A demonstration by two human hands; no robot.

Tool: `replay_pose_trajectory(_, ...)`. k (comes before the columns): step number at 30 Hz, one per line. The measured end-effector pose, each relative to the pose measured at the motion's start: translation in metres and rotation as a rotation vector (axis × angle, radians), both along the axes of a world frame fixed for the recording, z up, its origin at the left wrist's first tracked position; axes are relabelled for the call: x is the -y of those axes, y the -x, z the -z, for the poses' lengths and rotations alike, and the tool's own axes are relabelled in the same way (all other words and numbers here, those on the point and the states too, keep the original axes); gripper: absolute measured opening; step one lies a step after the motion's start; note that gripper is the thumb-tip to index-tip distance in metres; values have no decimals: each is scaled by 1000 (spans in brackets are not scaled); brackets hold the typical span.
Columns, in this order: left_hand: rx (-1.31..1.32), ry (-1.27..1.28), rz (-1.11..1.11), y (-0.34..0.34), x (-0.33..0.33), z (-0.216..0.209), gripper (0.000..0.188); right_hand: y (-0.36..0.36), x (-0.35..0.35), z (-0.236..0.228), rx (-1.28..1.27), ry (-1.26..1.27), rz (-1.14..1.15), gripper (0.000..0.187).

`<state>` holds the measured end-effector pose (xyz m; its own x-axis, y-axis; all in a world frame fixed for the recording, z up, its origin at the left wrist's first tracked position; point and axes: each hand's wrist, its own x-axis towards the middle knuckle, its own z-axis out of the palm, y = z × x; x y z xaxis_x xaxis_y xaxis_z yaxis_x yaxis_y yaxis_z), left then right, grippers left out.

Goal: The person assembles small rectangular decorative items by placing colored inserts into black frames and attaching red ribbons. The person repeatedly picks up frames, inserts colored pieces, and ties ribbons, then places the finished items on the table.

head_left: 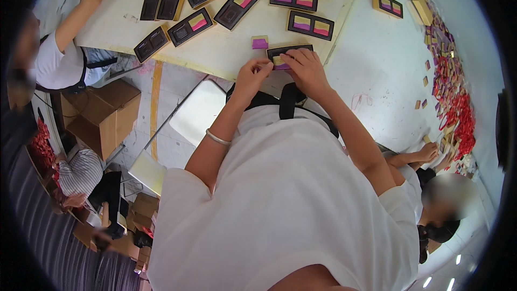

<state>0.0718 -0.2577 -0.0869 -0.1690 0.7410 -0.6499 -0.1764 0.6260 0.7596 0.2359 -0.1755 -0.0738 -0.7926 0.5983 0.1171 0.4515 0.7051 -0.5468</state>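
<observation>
A black two-compartment box with a gold edge lies at the table's near edge, partly covered by my fingers. In its left compartment sits a small gold-and-purple packet. My left hand is closed, thumb and fingertips together at the box's left end beside the packet. Curled over the box from the right, my right hand has its fingertips on the packet. A loose gold-and-purple packet lies just beyond my left hand. What the right palm covers is hidden.
Several filled boxes and part-filled ones lie farther back; dark boxes are at left. A heap of small packets and red ribbons lines the right side. Co-workers' arms reach in from both sides.
</observation>
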Motion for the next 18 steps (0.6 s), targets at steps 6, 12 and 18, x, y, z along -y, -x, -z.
replay_pose_trajectory(6,-471,-146,198,-1,-9,14,47,6,-14,13,-21,134,48,23)
replay_pose_trajectory(12,-663,-153,301,-13,-17,19,50,7,-5,34,71,48,184,13)
replay_pose_trajectory(18,-783,-191,220,2,-28,4,47,4,-4,23,0,-25,188,25)
